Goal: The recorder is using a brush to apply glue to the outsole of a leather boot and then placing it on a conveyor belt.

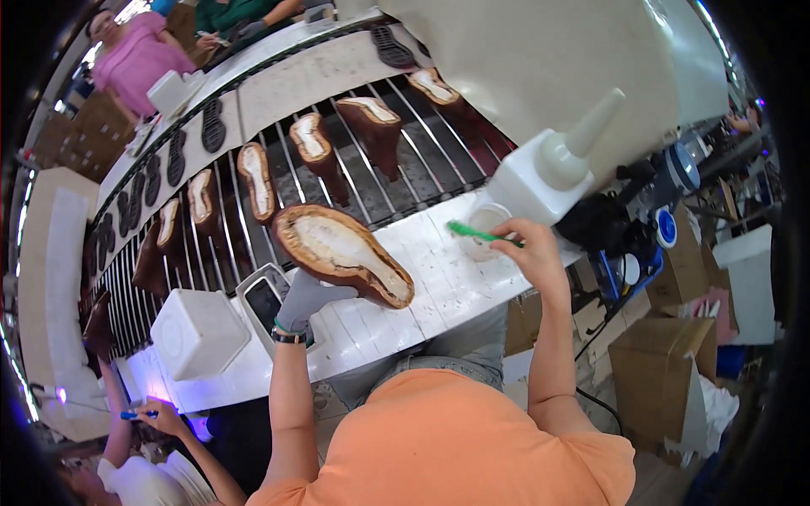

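Closest to the lens is the person's orange shirt (456, 447), with both bare forearms rising from it toward a white surface (422, 278) made of narrow slats. The left hand (305, 302), in a grey glove with a dark band at the wrist, grips from below a brown shoe upper (342, 253) turned sole-side up, its pale cream bottom facing the camera; the fingers are closed around the underside of the shoe, which hangs tilted over the near edge of the surface. The right hand (530, 249) is bare and its fingers pinch a green-handled brush (479, 234), whose tip reaches into a small round white cup (488, 226) standing on the surface. Just behind the cup stands a white squeeze bottle (548, 169) with a cone nozzle. Left of the gloved hand sit a white square tub (196, 333) and a small scale-like device (264, 297). Beyond the surface, a wire-rod conveyor (278, 160) carries more brown uppers (312, 148) sole-up, and a further belt holds black outsoles (211, 125). Another person's hand (164, 415) at lower left holds a blue pen.
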{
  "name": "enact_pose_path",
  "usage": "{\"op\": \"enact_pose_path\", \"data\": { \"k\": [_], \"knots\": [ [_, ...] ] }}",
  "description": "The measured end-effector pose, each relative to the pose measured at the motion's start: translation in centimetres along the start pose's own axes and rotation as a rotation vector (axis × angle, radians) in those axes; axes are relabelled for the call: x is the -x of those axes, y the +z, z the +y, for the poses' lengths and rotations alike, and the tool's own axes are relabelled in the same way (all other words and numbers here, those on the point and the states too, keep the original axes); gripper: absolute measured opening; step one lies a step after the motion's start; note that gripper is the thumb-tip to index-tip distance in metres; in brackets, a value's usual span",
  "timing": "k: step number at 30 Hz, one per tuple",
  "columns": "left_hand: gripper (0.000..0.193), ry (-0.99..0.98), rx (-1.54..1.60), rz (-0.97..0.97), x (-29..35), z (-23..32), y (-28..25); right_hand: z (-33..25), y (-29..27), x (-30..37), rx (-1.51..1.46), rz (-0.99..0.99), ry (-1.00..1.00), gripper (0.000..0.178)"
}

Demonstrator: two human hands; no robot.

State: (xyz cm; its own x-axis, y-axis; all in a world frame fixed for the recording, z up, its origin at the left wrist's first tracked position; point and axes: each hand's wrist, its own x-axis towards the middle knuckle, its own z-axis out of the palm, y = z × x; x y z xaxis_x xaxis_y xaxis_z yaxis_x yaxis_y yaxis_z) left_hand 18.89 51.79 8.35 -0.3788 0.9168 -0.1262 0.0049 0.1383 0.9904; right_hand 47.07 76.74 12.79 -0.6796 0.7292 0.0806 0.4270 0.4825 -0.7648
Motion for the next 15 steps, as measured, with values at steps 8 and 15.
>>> {"op": "enact_pose_path", "data": {
  "k": [8,15],
  "knots": [
    [0.059,0.047,0.354,0.190,0.5,-1.8,3.4,2.1,1.1,3.2,0.513,0.166,0.199,0.012],
    [0.044,-0.194,1.160,0.227,1.1,0.0,5.7,2.2,1.3,1.6,0.522,0.074,0.251,0.013]
  ]
}}
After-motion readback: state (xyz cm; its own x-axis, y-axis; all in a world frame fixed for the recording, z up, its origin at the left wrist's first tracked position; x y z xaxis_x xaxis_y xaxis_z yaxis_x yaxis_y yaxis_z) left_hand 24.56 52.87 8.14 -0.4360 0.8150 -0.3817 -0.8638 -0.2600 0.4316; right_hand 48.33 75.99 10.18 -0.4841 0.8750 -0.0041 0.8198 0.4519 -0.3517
